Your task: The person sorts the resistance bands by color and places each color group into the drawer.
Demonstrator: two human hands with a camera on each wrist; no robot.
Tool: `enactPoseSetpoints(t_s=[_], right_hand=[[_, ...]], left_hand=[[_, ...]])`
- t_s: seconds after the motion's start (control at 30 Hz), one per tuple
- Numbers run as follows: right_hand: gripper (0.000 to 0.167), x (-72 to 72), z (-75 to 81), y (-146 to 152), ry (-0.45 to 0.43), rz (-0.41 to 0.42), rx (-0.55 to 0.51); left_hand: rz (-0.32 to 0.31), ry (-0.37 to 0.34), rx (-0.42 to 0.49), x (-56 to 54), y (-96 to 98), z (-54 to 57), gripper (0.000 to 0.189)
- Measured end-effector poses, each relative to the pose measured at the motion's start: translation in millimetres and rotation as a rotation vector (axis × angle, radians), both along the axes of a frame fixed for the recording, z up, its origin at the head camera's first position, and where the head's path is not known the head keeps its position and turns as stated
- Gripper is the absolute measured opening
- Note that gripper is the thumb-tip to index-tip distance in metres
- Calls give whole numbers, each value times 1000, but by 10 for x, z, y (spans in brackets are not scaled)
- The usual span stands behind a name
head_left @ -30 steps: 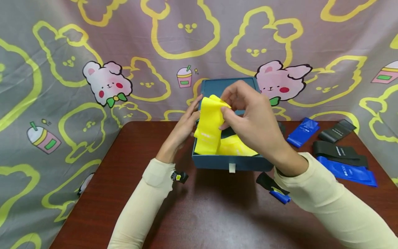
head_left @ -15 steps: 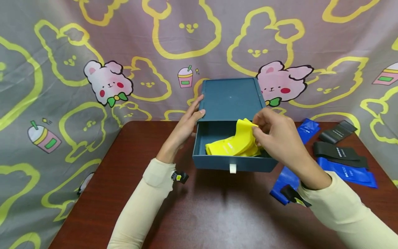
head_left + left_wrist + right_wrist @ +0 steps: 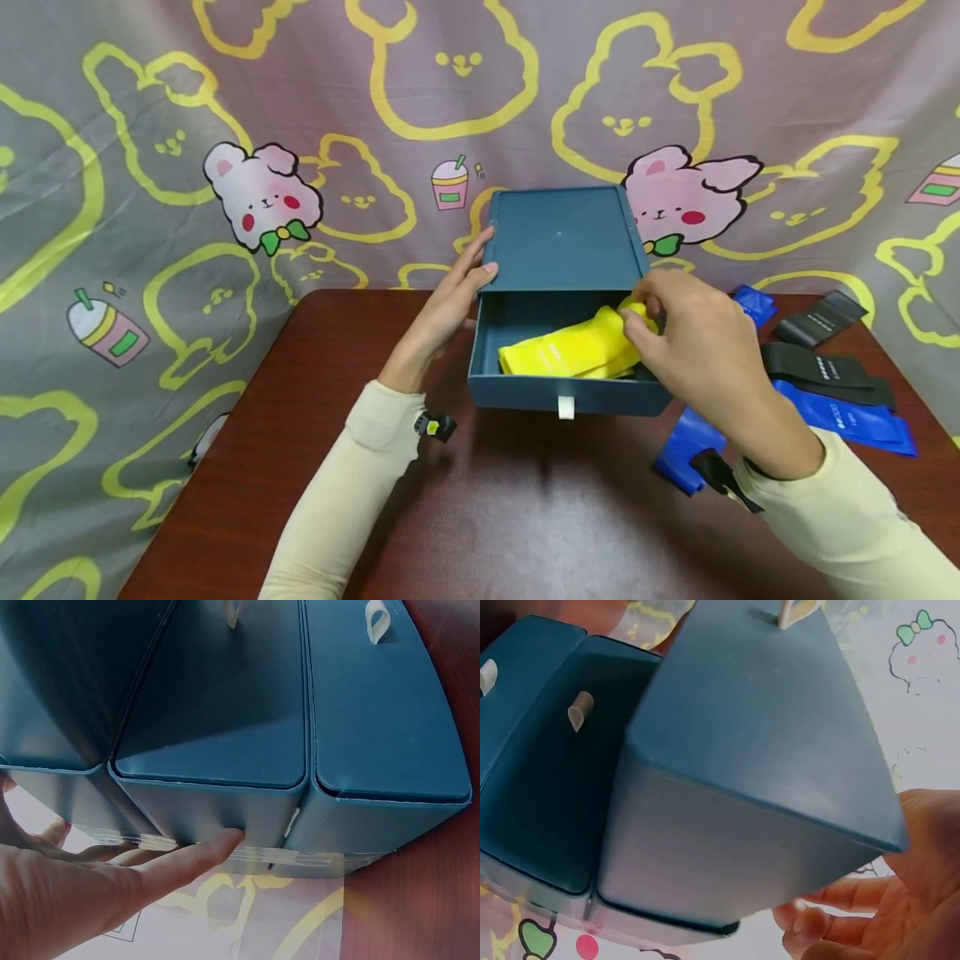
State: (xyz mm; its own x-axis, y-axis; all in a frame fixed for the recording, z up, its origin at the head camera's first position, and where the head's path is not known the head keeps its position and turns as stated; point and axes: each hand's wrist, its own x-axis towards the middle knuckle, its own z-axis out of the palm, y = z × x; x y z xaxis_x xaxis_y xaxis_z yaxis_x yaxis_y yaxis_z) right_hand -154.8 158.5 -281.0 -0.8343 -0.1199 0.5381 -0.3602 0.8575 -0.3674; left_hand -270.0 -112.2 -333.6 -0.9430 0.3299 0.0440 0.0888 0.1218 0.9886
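The top drawer (image 3: 517,393) of a blue drawer unit (image 3: 562,242) is pulled out, with yellow resistance bands (image 3: 558,346) lying lengthwise inside it. At the drawer's right end my right hand (image 3: 701,354) pinches the folded end of a yellow band between thumb and fingers. The right wrist view shows this hand (image 3: 900,900) beyond the drawer's side, and no band is visible there. My left hand (image 3: 444,312) rests against the unit's left side, fingers extended; in the left wrist view, the hand (image 3: 97,889) touches the unit's side wall.
Right of the unit lie blue bands (image 3: 847,417) and black bands (image 3: 817,367), with another blue band (image 3: 686,446) partly under the right wrist. A black band (image 3: 821,318) lies near the table's back edge. A patterned cloth (image 3: 360,100) hangs behind.
My right hand has moved right and down, carrying the yellow band's end from above the drawer's left side to its right end. The band now lies flat in the drawer. My left hand stays put.
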Motion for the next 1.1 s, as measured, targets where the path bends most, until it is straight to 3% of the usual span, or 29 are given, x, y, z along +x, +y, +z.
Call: enactPoseSetpoints(t_s=[0.27,0.6,0.83,1.1], right_hand=[[16,147,29,78,33,73,-63],[20,429,22,40,-23,206,-175],[29,564,-81,-10,-27,293,-188],[31,645,-254,-83,-94,396,-220]], left_hand=[[3,-3,-5,0,10,-3,59],[8,1,-8,10,10,-2,59],[8,4,-11,19,17,-1,59],[12,9,-13,12,10,0,59]])
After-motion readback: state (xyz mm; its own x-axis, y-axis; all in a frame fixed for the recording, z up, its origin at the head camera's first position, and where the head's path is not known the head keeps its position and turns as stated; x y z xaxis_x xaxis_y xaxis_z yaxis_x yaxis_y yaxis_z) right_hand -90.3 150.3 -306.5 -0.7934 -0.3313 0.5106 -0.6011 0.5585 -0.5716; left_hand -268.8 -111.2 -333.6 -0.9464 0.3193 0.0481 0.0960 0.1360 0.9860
